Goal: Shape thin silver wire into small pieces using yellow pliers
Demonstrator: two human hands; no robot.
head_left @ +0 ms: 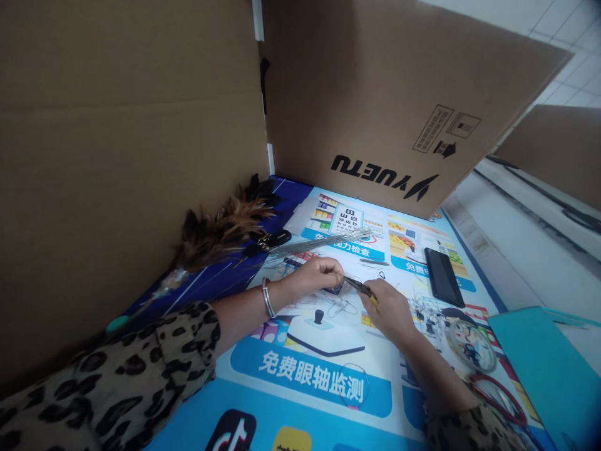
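My left hand (320, 274), with a silver bangle at the wrist, is pinched near the middle of the printed sheet. Whatever thin thing its fingertips hold is too small to make out. My right hand (389, 311) grips pliers (359, 287) with a yellow handle. Their jaws point left and reach to my left fingertips. Fine looped wire (342, 308) lies below the jaws. Behind my left hand rests a bundle of thin straight wires (323, 240), and a few short dark pieces (374, 262) lie closer to the pliers.
Cardboard panels (375, 94) stand at the back and left. Brown feathers (225, 219) and a black key fob (280, 237) lie leftward. On the right are a black phone (444, 277), a round clear dish (471, 344), a red-rimmed oval object (500, 398) and a teal folder (539, 369).
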